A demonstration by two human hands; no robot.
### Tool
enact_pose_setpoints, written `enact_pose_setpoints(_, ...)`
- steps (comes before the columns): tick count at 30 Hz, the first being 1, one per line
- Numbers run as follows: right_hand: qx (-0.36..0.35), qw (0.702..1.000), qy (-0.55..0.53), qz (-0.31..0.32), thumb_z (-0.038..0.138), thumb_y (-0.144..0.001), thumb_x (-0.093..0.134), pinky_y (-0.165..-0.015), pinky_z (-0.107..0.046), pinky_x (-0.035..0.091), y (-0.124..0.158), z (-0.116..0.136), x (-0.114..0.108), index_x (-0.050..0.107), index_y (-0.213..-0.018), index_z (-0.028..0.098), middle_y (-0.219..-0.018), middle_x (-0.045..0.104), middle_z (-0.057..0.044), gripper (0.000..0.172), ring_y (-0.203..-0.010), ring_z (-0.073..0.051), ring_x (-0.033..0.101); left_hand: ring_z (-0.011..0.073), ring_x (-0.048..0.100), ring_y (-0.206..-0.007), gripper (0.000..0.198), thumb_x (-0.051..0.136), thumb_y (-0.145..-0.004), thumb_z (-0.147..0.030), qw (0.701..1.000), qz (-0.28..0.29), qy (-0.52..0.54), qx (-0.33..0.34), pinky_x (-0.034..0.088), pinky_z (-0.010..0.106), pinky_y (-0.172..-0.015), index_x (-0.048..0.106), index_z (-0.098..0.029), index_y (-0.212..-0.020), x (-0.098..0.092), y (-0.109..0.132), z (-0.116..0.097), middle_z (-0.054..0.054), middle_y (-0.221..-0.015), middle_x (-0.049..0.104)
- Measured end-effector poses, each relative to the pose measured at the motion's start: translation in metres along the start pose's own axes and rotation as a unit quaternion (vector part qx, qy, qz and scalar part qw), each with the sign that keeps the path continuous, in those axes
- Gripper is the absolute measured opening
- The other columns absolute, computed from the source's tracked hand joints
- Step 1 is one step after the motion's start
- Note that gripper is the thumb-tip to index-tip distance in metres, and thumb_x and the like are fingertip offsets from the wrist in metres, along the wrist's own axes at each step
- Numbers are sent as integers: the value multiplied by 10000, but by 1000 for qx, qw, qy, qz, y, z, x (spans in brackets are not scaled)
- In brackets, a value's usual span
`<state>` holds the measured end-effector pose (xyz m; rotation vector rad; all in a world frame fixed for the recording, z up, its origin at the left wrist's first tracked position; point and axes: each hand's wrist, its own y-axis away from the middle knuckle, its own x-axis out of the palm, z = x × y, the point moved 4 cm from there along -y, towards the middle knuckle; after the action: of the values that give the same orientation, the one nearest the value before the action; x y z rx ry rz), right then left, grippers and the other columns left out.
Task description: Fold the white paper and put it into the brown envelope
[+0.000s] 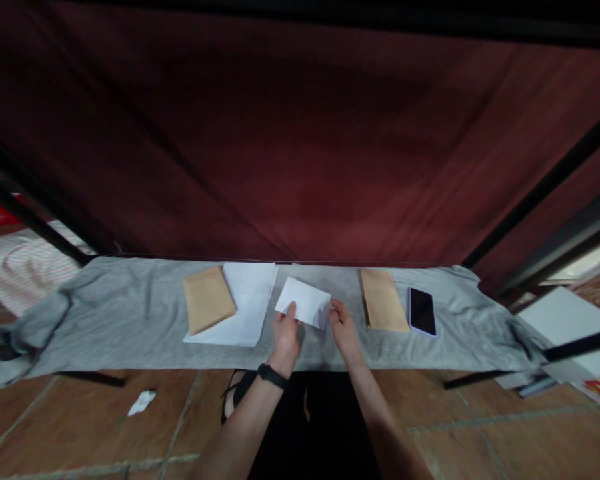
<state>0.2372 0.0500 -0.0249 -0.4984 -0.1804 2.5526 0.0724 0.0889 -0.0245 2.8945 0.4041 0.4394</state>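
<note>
A folded white sheet of paper [304, 301] lies tilted on the grey cloth [130, 327] in front of me. My left hand [285, 333], with a black band on the wrist, presses fingers on the sheet's near left corner. My right hand [343, 329] touches the sheet's right edge with its fingers curled over it. Left of the sheet lies a brown envelope [207, 299] on top of white sheets [250, 303]. On the right sit a stack of brown envelopes [383, 300] and a black phone [423, 311].
A dark red cloth [300, 147] hangs behind the surface, framed by black bars. A white board [565, 327] stands at the right. A striped fabric [25, 267] lies at the far left. A scrap of paper [142, 402] lies on the tiled floor.
</note>
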Motion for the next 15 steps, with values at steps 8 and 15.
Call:
enact_pose_setpoints(8, -121, 969, 198, 82, 260, -1002, 350, -1099, -374, 444, 33, -7, 28, 543, -1389, 172, -1422, 576, -128, 441, -1316, -209, 545, 209, 741, -815, 89, 583, -844, -222, 994, 4, -101, -37, 594, 325, -702, 633, -191, -910, -23, 11, 47, 87, -869, 753)
enact_pose_setpoints(15, -189, 914, 324, 156, 314, -1043, 369, -1189, -454, 305, 56, -11, 58, 503, -1452, 166, -1520, 478, -109, 456, -1409, -241, 443, 246, 714, -975, 374, 560, -858, -215, 984, -31, -175, 25, 588, 404, -843, 582, -141, -1224, -62, 2, 34, 141, -1116, 715)
